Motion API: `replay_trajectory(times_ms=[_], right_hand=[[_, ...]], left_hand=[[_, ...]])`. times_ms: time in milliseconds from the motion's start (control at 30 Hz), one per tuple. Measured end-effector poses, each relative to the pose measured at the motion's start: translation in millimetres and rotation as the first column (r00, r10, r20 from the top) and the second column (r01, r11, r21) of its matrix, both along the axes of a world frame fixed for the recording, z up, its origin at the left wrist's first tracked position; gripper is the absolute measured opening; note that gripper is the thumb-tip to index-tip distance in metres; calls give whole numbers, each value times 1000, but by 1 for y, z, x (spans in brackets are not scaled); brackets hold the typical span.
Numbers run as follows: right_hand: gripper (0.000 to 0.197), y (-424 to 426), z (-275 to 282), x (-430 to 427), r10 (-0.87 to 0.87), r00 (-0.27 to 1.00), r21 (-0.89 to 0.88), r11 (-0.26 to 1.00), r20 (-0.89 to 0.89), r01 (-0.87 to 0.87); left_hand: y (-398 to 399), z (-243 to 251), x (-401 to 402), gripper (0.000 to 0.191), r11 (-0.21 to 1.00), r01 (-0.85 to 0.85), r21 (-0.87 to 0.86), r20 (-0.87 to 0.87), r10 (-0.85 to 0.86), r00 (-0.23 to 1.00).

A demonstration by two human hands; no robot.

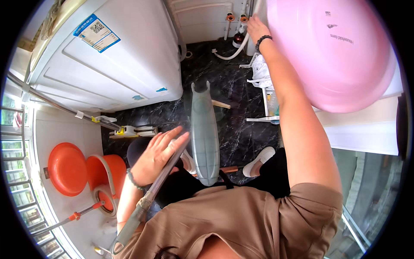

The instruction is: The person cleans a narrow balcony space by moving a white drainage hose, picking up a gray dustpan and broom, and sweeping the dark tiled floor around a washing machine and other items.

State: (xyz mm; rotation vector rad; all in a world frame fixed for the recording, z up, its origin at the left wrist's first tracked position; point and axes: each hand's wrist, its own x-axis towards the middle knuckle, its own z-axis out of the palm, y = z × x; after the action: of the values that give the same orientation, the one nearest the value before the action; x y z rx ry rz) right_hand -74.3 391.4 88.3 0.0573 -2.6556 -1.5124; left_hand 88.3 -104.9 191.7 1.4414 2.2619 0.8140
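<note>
My left hand (158, 157), with a beaded bracelet on the wrist, is stretched flat beside a slanting grey pole (166, 170) with a plastic grip at its lower end. The fingers are not wrapped round the pole; whether the palm touches it is hidden. A long grey-green translucent plastic piece (205, 139) with two prongs stands between my legs, right of that hand. My right hand (257, 29) reaches forward to the far wall, at a white hose (241, 48) and upright pipes. Its fingertips are partly hidden, so its hold does not show.
A white appliance (129, 64) stands at the left, and a large pink basin (333, 55) at the right. Below the basin is a white rack (263, 119) with bags. Orange basin (68, 169), orange bucket (121, 168) and a mop pole (106, 123) are at the left; a brown bottle (238, 39) stands by the wall.
</note>
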Motion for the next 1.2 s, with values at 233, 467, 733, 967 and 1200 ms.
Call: replay_trajectory(times_ms=[233, 467, 733, 967, 1200], right_hand=[[24, 22, -2, -3, 66, 998, 71, 995, 21, -67], [21, -99, 64, 11, 267, 957, -415, 888, 113, -199], [21, -128, 159, 54, 288, 915, -617, 785, 283, -57], [21, -118, 183, 41, 409, 908, -728, 593, -96, -344], [26, 12, 362, -35, -77, 293, -283, 573, -953, -769]], left_hand=[[40, 11, -71, 61, 980, -155, -123, -178, 132, 975], [103, -116, -145, 65, 953, -296, -58, -117, 288, 950], [188, -206, -175, 49, 830, -501, 246, 313, 421, 851], [176, -263, -158, 35, 780, -625, -7, 531, 533, 659], [171, -233, -148, 44, 726, -677, -123, 751, 514, 414]])
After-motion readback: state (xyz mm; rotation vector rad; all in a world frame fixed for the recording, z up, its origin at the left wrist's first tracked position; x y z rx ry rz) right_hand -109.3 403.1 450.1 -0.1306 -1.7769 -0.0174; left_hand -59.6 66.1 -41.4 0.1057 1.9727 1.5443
